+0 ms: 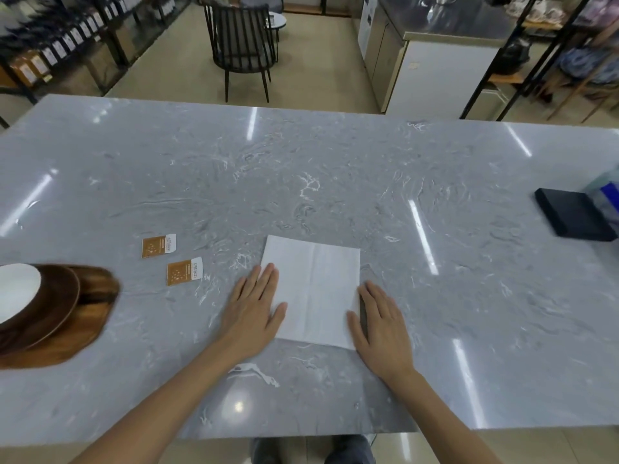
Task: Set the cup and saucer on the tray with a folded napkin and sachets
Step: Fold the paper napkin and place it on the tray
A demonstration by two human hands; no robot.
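1. The napkin (313,291) lies spread flat on the grey marble surface (335,182), between the 2 hands, with crease lines showing but no fold made yet, so folding looks like the step in hand.
2. The left hand (254,311) lies flat with straight fingers on the napkin's left edge, gripping nothing.
3. The right hand (380,324) lies flat too, fingers straight, its thumb side touching the napkin's right edge; it also holds nothing.
4. 2 brown sachets (159,246) (185,271) lie on the surface just beyond and to the left of the left hand, apart from each other and not yet on the tray.
5. The wooden tray (83,326) sits well to the left of the left hand, cut by the frame edge. A dark saucer (57,296) rests on it with something white on top, probably the cup (16,293), though too little shows to be sure.
6. Judged from this, cup and saucer seem placed; the napkin fold and moving napkin and sachets onto the tray remain.
7. A black box (574,214) and a blurred clear item lie far to the right of the right hand, well clear. Nothing stands between the hands and the tray except the sachets.
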